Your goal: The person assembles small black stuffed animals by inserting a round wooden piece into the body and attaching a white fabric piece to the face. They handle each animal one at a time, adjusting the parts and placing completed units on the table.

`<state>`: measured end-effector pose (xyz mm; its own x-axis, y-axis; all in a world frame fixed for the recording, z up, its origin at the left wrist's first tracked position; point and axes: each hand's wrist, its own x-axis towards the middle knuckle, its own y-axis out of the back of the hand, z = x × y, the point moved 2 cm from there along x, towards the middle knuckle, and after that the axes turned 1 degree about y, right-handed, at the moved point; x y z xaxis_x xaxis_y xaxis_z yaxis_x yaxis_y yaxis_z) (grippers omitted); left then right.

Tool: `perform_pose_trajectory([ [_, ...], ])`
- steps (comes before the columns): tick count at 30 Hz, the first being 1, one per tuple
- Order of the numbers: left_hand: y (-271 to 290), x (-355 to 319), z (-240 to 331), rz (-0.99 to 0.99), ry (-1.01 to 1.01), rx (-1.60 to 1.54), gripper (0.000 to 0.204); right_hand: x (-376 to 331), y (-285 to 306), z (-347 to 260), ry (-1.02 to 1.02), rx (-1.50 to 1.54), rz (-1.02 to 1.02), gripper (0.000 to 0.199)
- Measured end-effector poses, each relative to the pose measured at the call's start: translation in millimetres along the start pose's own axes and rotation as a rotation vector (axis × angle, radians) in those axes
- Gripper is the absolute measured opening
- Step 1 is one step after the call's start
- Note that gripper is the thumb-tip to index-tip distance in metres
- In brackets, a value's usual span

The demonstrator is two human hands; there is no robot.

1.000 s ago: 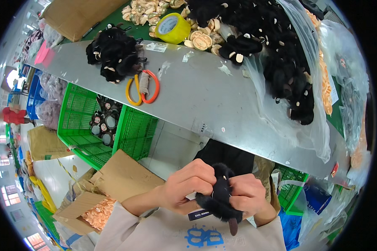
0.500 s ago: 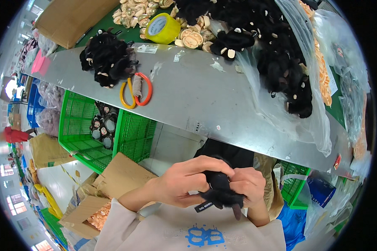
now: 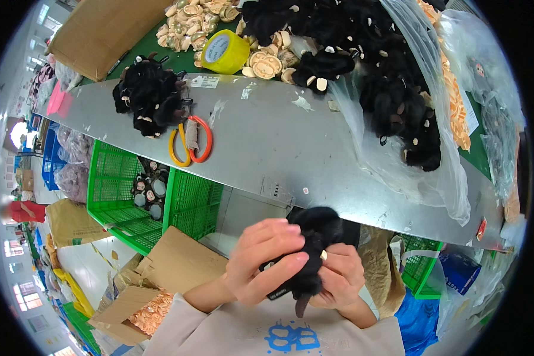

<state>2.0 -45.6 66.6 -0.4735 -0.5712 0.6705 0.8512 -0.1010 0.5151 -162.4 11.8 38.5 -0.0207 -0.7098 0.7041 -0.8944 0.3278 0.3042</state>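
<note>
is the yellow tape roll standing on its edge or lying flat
Tilted, neither quite flat nor on edge: the yellow tape roll leans on the pale toy faces behind it, its round open core facing up toward the camera.

One tape roll (image 3: 225, 52); two green crates (image 3: 115, 196).

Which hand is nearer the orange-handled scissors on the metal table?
Left. The left hand sits below and slightly right of the scissors, gripping the black plush toy. The right hand holds the toy's far side, farther from the scissors.
</note>
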Motion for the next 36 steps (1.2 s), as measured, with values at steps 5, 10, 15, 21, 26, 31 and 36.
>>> perform_pose_trajectory([
  [5, -10, 2, 2, 0.023, 0.283, -0.028, 0.049, 5, 14, 19, -0.123, 0.149, 0.025, 0.026],
  [10, -35, 1, -8, 0.137, 0.349, -0.441, 0.054, 27, 6, 26, -0.623, 0.566, 0.005, 0.058],
  [15, -23, 4, -15, -0.019, 0.51, -0.596, 0.061, 25, 8, 44, -0.384, 0.112, -0.229, 0.06],
  [21, -26, -12, -18, 0.075, 0.795, -0.674, 0.059, 18, 1, 42, -0.452, 0.016, -0.224, 0.056],
  [26, -37, -11, -22, 0.034, 0.938, -0.679, 0.049, 17, 16, 46, -0.45, 0.081, -0.395, 0.055],
  [31, -45, -14, -27, 0.083, 0.939, -0.662, 0.03, 37, 78, 62, -0.216, -0.177, -0.299, 0.04],
  [36, -43, -9, -26, 0.14, 0.928, -0.663, 0.028, 90, 225, 123, -0.405, -0.402, 0.493, 0.02],
])
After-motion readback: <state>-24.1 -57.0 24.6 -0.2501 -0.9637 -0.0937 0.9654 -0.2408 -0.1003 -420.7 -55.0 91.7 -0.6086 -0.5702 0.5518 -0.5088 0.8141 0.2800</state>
